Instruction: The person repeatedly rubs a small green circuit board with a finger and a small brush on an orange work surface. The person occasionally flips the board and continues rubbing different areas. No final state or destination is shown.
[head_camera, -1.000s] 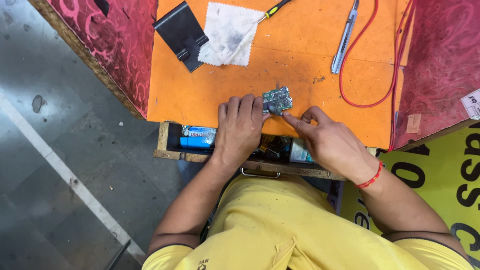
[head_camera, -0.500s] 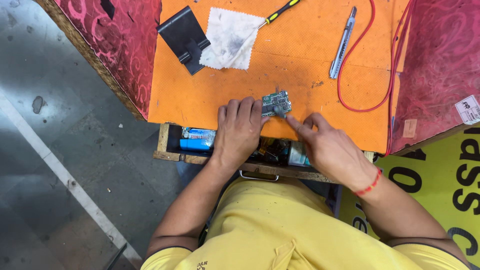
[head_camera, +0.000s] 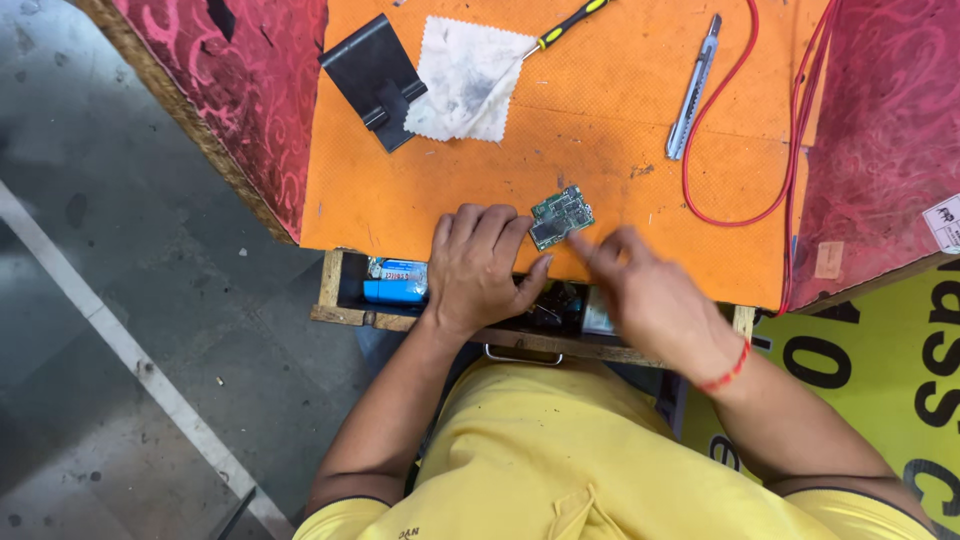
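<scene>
Left hand (head_camera: 478, 268) steadies circuit board (head_camera: 561, 216), right hand (head_camera: 650, 295) beside

A small green circuit board (head_camera: 561, 216) lies flat, slightly skewed, on the orange mat (head_camera: 600, 110).

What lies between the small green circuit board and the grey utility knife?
Only bare orange mat; the head view shows nothing between the circuit board and the utility knife.

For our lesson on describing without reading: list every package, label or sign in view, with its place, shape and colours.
Blue packet: in the open drawer, beside the left hand; oblong, blue.
White label: right edge, on the red cloth; small white rectangle.
Yellow sign: lower right; yellow, large black lettering.
</scene>
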